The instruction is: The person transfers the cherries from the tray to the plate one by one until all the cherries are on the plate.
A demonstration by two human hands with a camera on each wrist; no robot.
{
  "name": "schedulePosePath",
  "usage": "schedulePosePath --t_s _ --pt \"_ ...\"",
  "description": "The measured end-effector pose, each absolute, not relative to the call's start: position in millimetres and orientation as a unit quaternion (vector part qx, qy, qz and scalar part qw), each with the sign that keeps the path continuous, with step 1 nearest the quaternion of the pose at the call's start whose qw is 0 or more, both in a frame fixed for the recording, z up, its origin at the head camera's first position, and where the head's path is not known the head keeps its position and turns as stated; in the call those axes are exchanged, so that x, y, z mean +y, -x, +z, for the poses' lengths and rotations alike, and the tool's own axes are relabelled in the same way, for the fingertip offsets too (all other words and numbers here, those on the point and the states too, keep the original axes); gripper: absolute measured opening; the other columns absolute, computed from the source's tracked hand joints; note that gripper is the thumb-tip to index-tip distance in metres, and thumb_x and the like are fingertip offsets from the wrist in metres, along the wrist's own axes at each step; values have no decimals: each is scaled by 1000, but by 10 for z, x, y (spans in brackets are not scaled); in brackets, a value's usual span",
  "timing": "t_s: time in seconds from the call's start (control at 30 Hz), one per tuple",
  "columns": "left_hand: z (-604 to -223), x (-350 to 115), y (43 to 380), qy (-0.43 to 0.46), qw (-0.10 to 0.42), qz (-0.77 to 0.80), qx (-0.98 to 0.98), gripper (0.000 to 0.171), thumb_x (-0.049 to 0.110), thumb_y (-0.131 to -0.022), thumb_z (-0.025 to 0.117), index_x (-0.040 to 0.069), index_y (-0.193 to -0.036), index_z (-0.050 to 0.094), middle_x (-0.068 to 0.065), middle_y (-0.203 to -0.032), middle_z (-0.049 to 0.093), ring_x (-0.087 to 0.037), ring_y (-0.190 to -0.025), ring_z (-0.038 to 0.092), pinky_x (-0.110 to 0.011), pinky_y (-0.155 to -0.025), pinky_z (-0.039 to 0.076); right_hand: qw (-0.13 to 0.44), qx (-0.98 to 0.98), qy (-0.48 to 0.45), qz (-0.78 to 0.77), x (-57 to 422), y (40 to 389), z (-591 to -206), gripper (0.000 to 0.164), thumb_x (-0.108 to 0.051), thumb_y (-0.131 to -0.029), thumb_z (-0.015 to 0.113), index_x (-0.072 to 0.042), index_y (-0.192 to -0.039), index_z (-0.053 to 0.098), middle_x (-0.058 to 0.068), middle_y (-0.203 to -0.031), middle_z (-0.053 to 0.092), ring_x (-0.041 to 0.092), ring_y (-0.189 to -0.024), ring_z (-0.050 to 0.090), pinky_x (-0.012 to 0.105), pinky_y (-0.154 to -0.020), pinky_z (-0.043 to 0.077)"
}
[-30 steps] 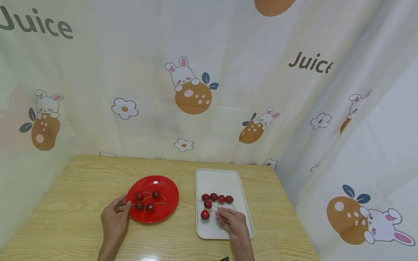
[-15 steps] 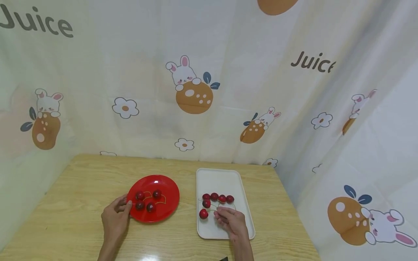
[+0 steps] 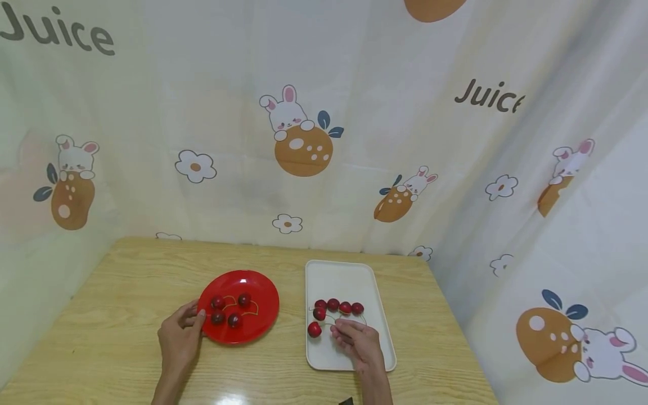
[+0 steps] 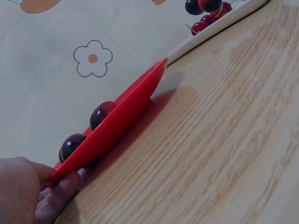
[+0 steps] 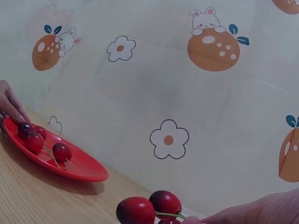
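Observation:
My left hand (image 3: 179,337) grips the near-left rim of a red plate (image 3: 265,315), thumb on top and fingers underneath. Several dark red cherries (image 3: 234,320) with green stems lie on that plate. Over the white tray (image 3: 339,275), my right hand (image 3: 360,340) pinches the joined stems of a pair of cherries (image 3: 314,329). In the right wrist view the pair (image 5: 135,211) hangs left of the fingertips, and in the left wrist view these cherries (image 4: 209,4) show above the tray. A row of several more cherries (image 3: 345,307) lies behind them in the tray.
Plate and tray stand side by side on a wooden table (image 3: 283,371), with a strip of tabletop between them. A printed curtain (image 3: 228,112) with rabbits and flowers closes off the back and both sides. A small dark object (image 3: 346,401) shows at the bottom edge.
The pinched cherry pair has shifted slightly left and up over the tray, with the right hand. My left hand and the plate stay where they were; the head view has drifted a little.

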State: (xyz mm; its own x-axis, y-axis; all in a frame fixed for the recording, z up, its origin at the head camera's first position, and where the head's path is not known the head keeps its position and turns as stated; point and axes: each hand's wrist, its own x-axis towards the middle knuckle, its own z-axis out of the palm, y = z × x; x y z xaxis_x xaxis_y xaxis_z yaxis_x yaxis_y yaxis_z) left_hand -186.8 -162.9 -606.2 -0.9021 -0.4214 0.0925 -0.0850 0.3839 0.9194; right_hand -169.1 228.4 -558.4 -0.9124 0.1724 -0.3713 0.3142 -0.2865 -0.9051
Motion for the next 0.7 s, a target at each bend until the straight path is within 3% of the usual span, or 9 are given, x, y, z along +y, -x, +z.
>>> schedulePosePath --t_s 0.47,0.7 --pt "-6083 -1635 1875 -139 170 -548 -807 34 12 -104 73 0 -136 73 -23 -118 80 13 -78 62 -9 -66 50 64 605 -179 -773 2175 1725 -5545 16 2 -98 74 11 -112 77 6 -83 83 10 -74 78 20 -67 60" --pt "-6086 -1638 1882 -134 177 -551 -804 34 11 -104 73 0 -135 74 -23 -117 80 12 -76 63 -11 -63 51 73 603 -156 -779 2041 1765 -5526 31 0 -101 73 20 -124 69 6 -85 83 9 -74 78 20 -69 61"
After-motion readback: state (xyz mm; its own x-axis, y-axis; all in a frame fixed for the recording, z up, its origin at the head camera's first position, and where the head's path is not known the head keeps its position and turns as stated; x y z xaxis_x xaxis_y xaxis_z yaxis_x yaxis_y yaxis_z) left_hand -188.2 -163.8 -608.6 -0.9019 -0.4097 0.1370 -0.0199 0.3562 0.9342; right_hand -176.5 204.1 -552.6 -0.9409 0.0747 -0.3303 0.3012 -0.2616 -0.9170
